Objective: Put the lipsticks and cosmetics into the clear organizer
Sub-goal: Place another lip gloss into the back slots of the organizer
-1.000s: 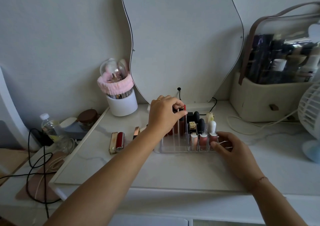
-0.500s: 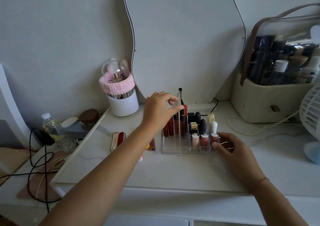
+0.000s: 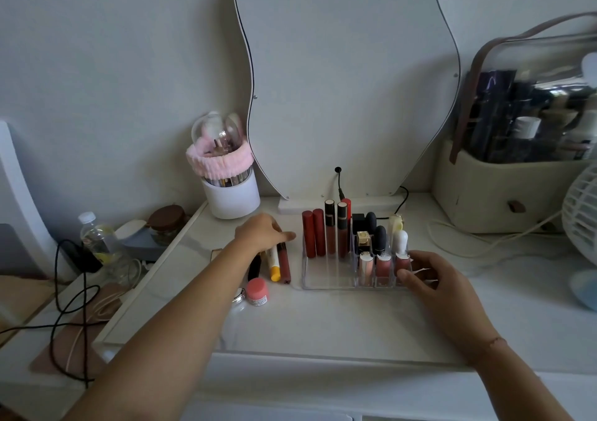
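The clear organizer (image 3: 326,278) stands on the white vanity top in front of the mirror. Several red and brown lip tubes (image 3: 326,230) stand in its back left slots, and small pink, black and white pieces fill the right slots. My right hand (image 3: 429,278) grips its front right corner. To its left lie a dark red gloss tube (image 3: 284,264), a white and yellow tube (image 3: 274,264), a black tube (image 3: 254,267) and a pink-capped jar (image 3: 257,291). My left hand (image 3: 261,231) rests over the far ends of those tubes, fingers spread, lifting nothing.
A wavy mirror (image 3: 339,81) leans on the wall with a plug and cord at its base. A white brush cup with a pink band (image 3: 231,194) stands back left. A beige bag (image 3: 504,194) and a fan (image 3: 581,214) sit right. Cables and a bottle (image 3: 97,240) lie left.
My left hand let go of a tube in the organizer's back slots and moved left and down onto the loose tubes. My right hand stayed on the organizer.
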`<state>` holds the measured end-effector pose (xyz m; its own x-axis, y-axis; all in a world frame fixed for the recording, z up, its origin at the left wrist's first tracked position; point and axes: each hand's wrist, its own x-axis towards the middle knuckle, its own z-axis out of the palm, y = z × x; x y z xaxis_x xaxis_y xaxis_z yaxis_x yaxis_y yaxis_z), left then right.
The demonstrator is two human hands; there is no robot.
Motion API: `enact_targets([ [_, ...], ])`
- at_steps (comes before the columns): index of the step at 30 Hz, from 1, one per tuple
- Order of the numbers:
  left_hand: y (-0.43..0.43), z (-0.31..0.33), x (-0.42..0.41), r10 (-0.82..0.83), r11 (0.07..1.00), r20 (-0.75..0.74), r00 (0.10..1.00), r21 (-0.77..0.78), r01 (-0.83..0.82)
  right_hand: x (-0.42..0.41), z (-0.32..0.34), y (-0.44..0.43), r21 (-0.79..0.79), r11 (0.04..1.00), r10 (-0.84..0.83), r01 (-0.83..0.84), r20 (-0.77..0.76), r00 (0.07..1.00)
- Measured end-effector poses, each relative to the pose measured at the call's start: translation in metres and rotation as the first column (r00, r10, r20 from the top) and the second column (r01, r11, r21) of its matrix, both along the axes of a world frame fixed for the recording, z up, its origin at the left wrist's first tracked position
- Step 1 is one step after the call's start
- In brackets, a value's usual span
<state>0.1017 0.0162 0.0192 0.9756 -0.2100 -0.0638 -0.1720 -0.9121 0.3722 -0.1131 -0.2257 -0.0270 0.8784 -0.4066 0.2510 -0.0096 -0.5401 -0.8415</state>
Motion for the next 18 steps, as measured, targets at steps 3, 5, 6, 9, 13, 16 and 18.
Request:
enact_targets([
  [3,-0.003,-0.004,0.001,0.012,1.0,0.006,1.0,-0.027,-0.011,0.0,0.0,0.0,0.002,1.0,-0.006,0.006,0.002,1.0],
  [5,-0.004,-0.005,0.002,0.014,0.996,0.008,1.0,-0.084,-0.013,0.0,-0.001,0.0,0.005,1.0,-0.008,0.008,0.001,1.0],
  [6,-0.004,-0.005,0.003,0.012,0.991,0.007,1.0,-0.13,-0.011,0.0,-0.001,-0.001,0.005,1.0,-0.01,0.01,0.0,1.0],
  [9,-0.003,-0.004,0.003,0.012,0.933,0.016,1.0,-0.359,-0.006,0.001,-0.001,-0.001,-0.002,1.0,-0.005,0.004,-0.007,1.0],
  [13,0.007,0.017,-0.006,0.0,0.727,0.072,0.997,-0.685,0.05,0.001,-0.001,-0.001,0.014,1.0,-0.009,0.009,0.003,1.0],
  [16,0.014,0.039,-0.018,-0.004,0.583,0.131,0.991,-0.806,0.108,0.002,-0.002,-0.001,0.014,1.0,-0.014,0.014,0.007,1.0],
  [18,0.014,0.052,-0.027,-0.012,0.525,0.174,0.985,-0.837,0.155,0.002,-0.003,-0.002,0.009,1.0,-0.017,0.017,0.006,1.0],
])
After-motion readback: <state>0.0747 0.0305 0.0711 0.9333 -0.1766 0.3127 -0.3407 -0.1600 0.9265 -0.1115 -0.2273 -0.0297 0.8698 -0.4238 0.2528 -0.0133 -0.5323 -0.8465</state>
